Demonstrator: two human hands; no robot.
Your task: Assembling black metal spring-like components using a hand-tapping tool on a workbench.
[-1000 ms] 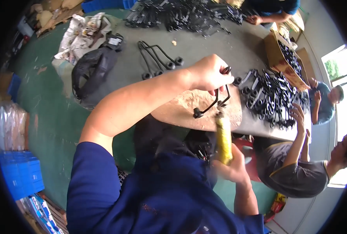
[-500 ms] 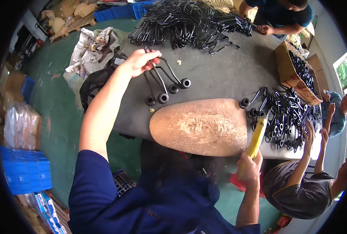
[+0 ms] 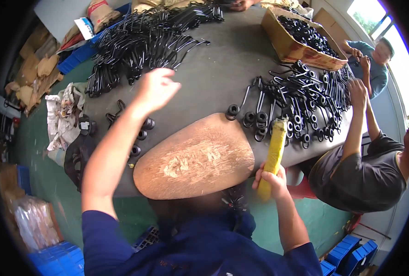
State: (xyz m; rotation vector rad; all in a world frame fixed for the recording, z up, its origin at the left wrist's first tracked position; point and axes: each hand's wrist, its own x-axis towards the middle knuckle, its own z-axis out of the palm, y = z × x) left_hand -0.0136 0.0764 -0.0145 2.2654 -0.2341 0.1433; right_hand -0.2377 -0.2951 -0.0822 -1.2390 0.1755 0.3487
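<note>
My left hand (image 3: 158,90) is over the table, just short of a heap of black bent metal rods (image 3: 140,46). It is a little blurred, its fingers half bent and apart, with nothing seen in them. Beneath my left forearm lie a few black rods with round black bushings (image 3: 142,135), partly hidden by the arm. My right hand (image 3: 272,179) grips a worn yellow bar (image 3: 276,147), tilted up beside the wooden board. That board (image 3: 195,161) has a rounded left end and a splintered, worn middle, and lies at the table's near edge.
Many bushing-ended black rods (image 3: 301,101) cover the table's right side. Behind them stands a cardboard box (image 3: 278,41) of small black parts. A co-worker in a dark shirt (image 3: 360,170) sits close on my right; another person (image 3: 377,64) is farther back. Crumpled sacking (image 3: 64,115) lies at left.
My left hand has let go of the bushing-ended rods, which now lie on the table, and moved towards the heap. My right hand still grips the yellow bar. The view has turned.
</note>
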